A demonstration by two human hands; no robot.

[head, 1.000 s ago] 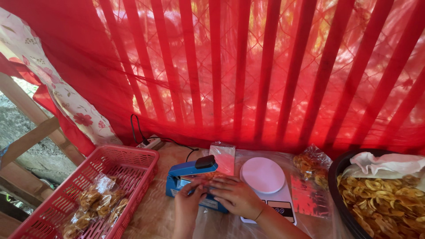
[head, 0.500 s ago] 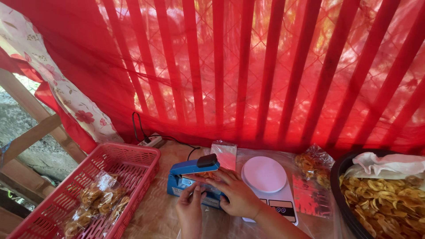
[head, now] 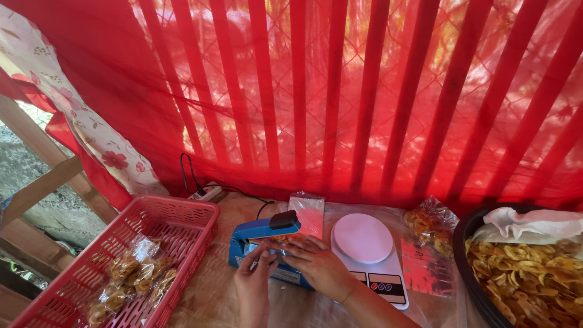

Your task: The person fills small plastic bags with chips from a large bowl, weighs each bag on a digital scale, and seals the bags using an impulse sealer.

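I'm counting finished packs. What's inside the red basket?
The red basket holds a few clear bags of chips, lying near its front half; the rest shows bare mesh. Its front corner is cut off by the frame, so the count is unsure.

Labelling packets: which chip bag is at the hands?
The clear bag lying in the blue sealer, under both hands. The others sit apart: several in the red basket, one right of the white scale.

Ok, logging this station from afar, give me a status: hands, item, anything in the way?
Both hands, left hand and right hand, on clear bag at blue heat sealer. Sealer arm raised. White scale beside, apart.
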